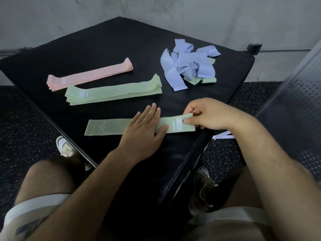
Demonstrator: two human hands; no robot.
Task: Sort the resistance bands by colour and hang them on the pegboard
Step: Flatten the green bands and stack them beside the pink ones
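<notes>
A single green band [107, 127] marked "30 LB" lies flat near the front of the black mat [107, 44]. My left hand [145, 131] presses flat on its middle with straight fingers. My right hand [205, 113] pinches the band's right end by its label. Behind lie a neat stack of green bands [112, 91] and a neat stack of pink bands [88, 74]. At the back right sits a tangled heap of lilac bands [187, 65] with a couple of green bands [199, 80] mixed in underneath. No pegboard is in view.
The mat sits cornerwise against a grey concrete wall [156, 11]. A perforated grey metal panel [295, 105] stands at the right. My knees and shoes [66, 146] are below the mat's front edges on speckled dark flooring.
</notes>
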